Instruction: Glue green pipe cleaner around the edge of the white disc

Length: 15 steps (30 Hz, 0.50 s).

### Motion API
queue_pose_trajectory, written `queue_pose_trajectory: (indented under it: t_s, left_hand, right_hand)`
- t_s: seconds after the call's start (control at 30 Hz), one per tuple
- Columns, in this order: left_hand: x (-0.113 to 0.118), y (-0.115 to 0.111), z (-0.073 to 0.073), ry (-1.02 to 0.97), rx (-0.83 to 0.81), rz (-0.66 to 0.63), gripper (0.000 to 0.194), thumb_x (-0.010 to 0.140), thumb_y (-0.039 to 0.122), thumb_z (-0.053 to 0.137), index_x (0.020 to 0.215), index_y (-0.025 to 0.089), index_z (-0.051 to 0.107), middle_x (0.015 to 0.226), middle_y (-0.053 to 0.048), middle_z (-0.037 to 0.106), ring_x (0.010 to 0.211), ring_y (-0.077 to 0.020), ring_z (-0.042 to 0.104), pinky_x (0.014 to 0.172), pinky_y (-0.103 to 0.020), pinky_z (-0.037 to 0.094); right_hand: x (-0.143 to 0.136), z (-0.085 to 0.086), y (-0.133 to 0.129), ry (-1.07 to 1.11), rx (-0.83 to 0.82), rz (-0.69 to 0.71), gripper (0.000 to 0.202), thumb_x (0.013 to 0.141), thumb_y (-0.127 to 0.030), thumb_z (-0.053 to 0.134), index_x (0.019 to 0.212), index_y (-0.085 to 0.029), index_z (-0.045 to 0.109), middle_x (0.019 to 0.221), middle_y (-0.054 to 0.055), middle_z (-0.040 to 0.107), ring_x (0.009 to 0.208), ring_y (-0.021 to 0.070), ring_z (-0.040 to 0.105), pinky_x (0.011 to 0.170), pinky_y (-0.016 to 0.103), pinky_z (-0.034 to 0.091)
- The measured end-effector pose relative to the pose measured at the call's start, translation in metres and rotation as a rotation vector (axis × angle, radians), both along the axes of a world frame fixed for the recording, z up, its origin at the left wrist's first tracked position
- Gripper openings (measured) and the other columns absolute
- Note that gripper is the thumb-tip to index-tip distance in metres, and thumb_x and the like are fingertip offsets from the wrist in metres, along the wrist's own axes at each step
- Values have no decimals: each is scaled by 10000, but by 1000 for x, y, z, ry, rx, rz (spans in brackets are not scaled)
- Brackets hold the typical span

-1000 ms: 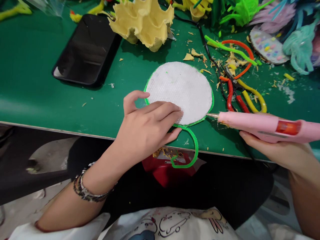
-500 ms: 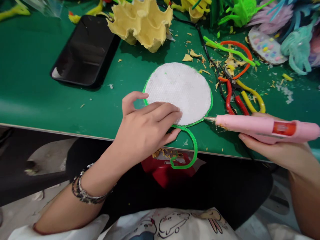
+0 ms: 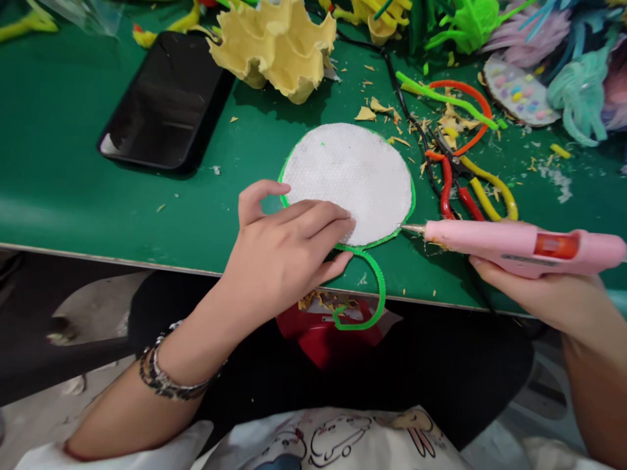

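Okay: one white disc, two hands, one glue gun

One white disc (image 3: 353,173) flat on the green table (image 3: 73,202), near its front edge. One green pipe cleaner (image 3: 382,287) runs along the rim, loose end curling past the table edge. Left hand (image 3: 289,248): fingertips on disc, thumb at the lower rim; can't tell if they pinch. Right hand (image 3: 553,297): wrapped around one pink glue gun (image 3: 490,240), nozzle at the disc's lower-right rim. Right of disc: red-and-yellow-handled tools (image 3: 447,189), count unclear; beyond them, one orange pipe cleaner (image 3: 486,101), one lime pipe cleaner (image 3: 448,99), one dotted piece (image 3: 519,91). Behind disc: one egg-carton piece (image 3: 277,49). Left: one phone (image 3: 164,98).
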<state>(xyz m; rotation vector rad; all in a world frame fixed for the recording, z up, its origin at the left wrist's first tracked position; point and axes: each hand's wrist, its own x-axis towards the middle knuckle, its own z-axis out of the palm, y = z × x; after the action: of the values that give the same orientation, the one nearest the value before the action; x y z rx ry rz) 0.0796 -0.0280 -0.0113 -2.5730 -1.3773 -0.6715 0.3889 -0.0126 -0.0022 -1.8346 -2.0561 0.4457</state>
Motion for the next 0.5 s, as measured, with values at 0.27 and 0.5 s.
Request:
queue_pose_trajectory:
  t_s: [0.27, 0.5]
  left_hand:
    - [0, 1, 0, 4, 2, -4, 102, 927, 272, 573, 981, 221, 642, 1025, 22, 753, 832, -206, 721, 856, -461, 361]
    - [0, 0, 0, 9, -4, 11, 91, 925, 277, 581, 987, 239, 636, 1037, 41, 750, 842, -198, 715, 851, -456, 355]
  right_hand:
    - [20, -7, 6, -124, 11, 29, 428, 655, -605, 582, 820, -236, 723, 779, 35, 720, 679, 227, 671, 602, 332, 564]
    - [6, -4, -1, -40, -37, -144, 401, 577, -590, 645, 729, -225, 716, 728, 49, 708, 688, 259, 664, 614, 371, 553]
